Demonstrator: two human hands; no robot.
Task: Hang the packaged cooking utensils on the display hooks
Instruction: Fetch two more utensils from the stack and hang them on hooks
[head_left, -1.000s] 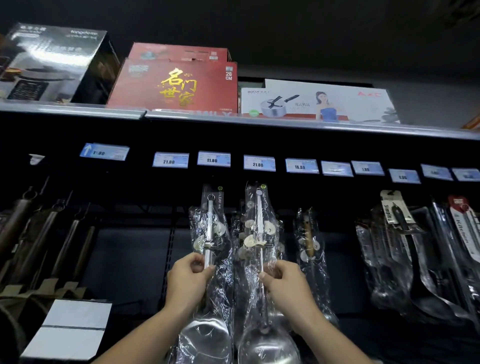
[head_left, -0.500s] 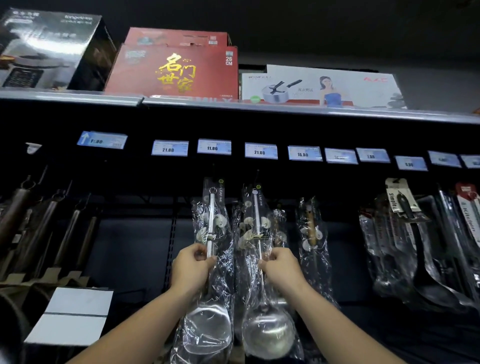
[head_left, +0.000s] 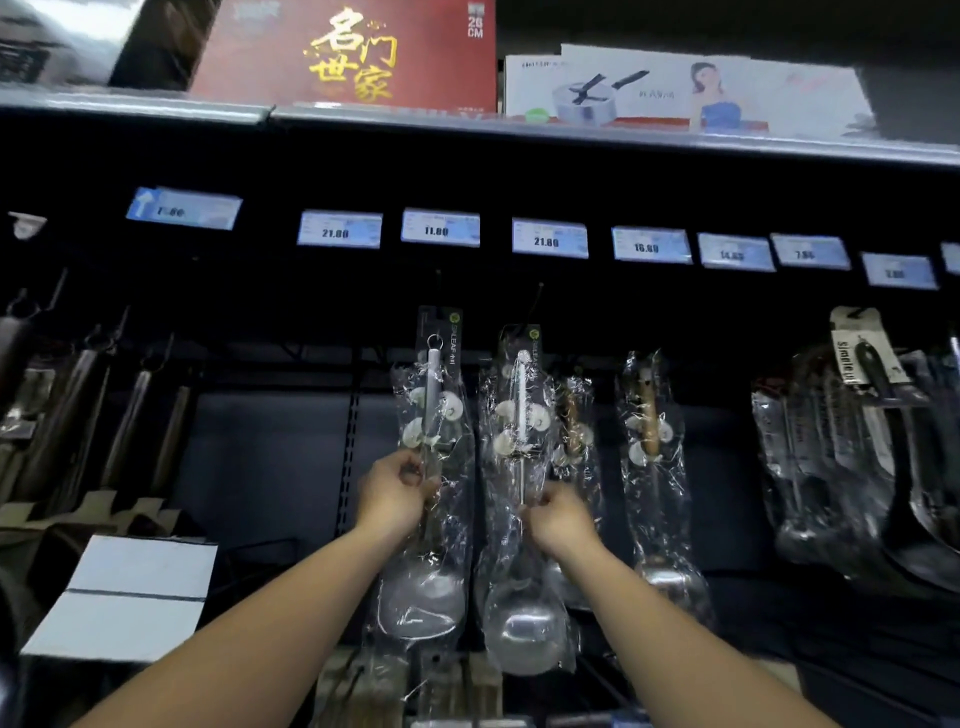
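We hold two packaged ladles up against the dark display wall, one in each hand. Our left hand (head_left: 397, 491) is closed around the handle of the left ladle (head_left: 431, 519) through its clear wrapper, about the middle of its length, and our right hand (head_left: 558, 517) pinches the handle of the right ladle (head_left: 519, 525) in the same way, a little lower. We grip at the middle because the heavy bowls hang below the hands, so each package stays upright and its top card stays free for the hook.

The header card of the left ladle (head_left: 439, 332) stands higher than the card of the right one (head_left: 530, 343). Above each card a thin dark hook (head_left: 540, 296) comes out of the wall, under the row of price tags (head_left: 440, 228). The wall is very dark, so we cannot tell whether the holes of the cards are already over the hooks; we judge that the hanging is in its last part.

Just to the right, another packaged ladle (head_left: 652, 467) with a wooden handle already hangs, and further right some black utensils (head_left: 857, 441) hang together. We keep the two packages apart, probably so that the wrappers do not catch each other.
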